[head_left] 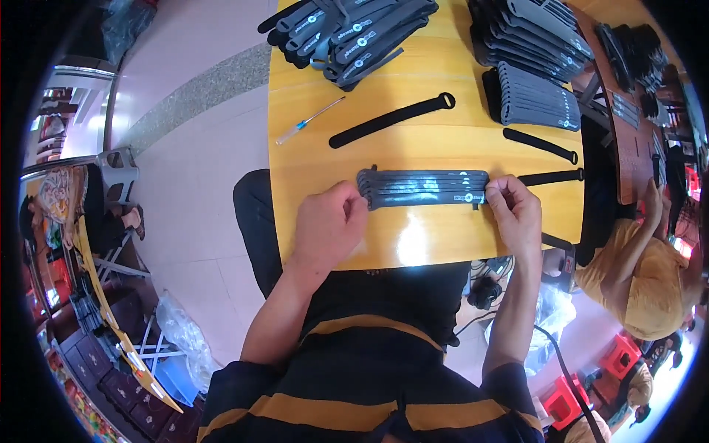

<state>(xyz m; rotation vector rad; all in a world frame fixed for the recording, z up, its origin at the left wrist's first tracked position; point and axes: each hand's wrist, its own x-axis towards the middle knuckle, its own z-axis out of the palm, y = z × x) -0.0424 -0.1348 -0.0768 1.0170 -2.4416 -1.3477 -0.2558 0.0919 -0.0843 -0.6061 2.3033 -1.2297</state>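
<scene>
Head view shows a flat bundle of dark grey fabric straps (pixel 421 188) lying lengthwise on a glossy yellow wooden worktop (pixel 310 159), near its front edge. The right hand (pixel 515 209) pinches the bundle's right end between thumb and fingers. The left hand (pixel 334 221) is curled, thumb close to forefinger, at the left end; whether it grips the straps cannot be told. Beyond the bundle lies a single black strap with an oval eyelet (pixel 391 120); left of that strap, a slim screwdriver with a clear blue handle (pixel 309 122) sits by the left edge. Two narrow black straps lie near the right edge, one farther back (pixel 541 145), one beside the right hand (pixel 554 177). A loose heap of dark strap bundles (pixel 354 37) occupies the far left corner.
</scene>
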